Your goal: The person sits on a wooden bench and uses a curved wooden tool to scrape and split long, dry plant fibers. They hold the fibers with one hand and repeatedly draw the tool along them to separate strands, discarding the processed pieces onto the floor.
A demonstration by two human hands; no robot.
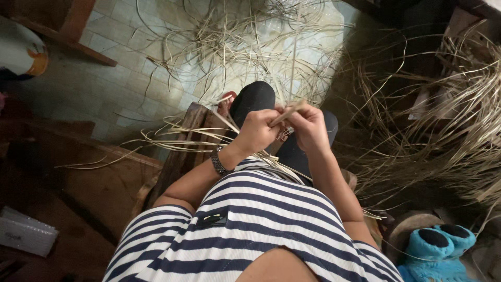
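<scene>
Seen from above, seated on a low wooden stool [182, 149], in a navy-and-white striped shirt [250, 230]. Left hand [255, 131] closed in a loose fist around pale flat reed strips [229, 122], wrist carrying a dark beaded bracelet [218, 161]. Right hand [308, 125] touching the left, fingers pinched shut on a short tan strip [288, 112] angled up toward the right (whether a tool lies under it cannot be told). More loose strips [172, 134] trailing from the hands leftward across the stool and down over the lap. Both hands held above dark-trousered knees [255, 96]. Beyond the knees, a tangled heap of dry fibre [245, 36] spread on the pale tiled floor [104, 78]. At right, in shadow, a larger mound of the same straw-coloured material [449, 120]. At lower right, a blue knitted toy [438, 248] with dark round patches. At lower left, a white box [26, 232] on dark wood.
</scene>
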